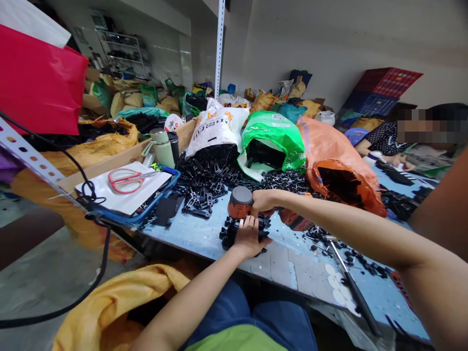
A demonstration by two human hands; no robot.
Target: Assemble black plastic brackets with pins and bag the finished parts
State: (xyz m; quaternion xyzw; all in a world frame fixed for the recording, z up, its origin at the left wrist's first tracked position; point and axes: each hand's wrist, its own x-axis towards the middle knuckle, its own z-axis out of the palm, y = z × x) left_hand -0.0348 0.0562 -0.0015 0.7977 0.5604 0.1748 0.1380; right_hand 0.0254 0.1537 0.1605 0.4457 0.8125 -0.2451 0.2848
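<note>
My right hand (pixel 263 201) is wrapped round the handle of an orange-and-black cordless drill (pixel 240 208), which points down, its round black end up. The drill's tip is hidden. Just in front of it, my left hand (pixel 248 238) lies over a black plastic assembly (pixel 228 235) and holds it against the blue tabletop (pixel 204 239). The left thumb sticks out to the right, and the fingers cover part of the assembly. Loose black plastic links (pixel 204 192) are heaped behind and to the left, while small black screws (pixel 288 181) lie beyond the drill.
White (pixel 219 127), green (pixel 274 134) and orange (pixel 338 151) sacks line the table's back. Red-handled scissors (pixel 126 181) lie on a blue tray (pixel 171 183) by a thermos (pixel 163 148). A black-handled tool (pixel 354 290) and white discs (pixel 338 282) are right. Another person (pixel 383 139) sits far right.
</note>
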